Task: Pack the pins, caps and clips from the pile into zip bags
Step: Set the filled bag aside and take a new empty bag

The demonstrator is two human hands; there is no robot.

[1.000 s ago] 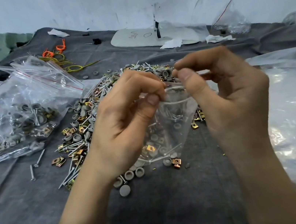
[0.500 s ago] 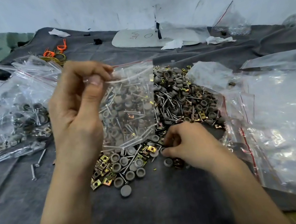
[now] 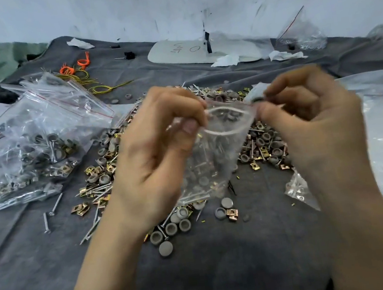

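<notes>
Bag (image 3: 213, 166) held open between my hands, over the pile (image 3: 262, 144).

Filled bags (image 3: 37, 153) lay far left. My left hand (image 3: 157, 155) pinched the bag's left lip, thumb and fingers curled on the plastic. My right hand (image 3: 312, 126) pinched the right lip; whether it also held a part I could not tell through the blur. The bag hung mouth up, long axis vertical, its opening stretched side to side, equally near both hands. The pile lay just under and behind it, so I judged parts had to come up and drop straight in.
</notes>
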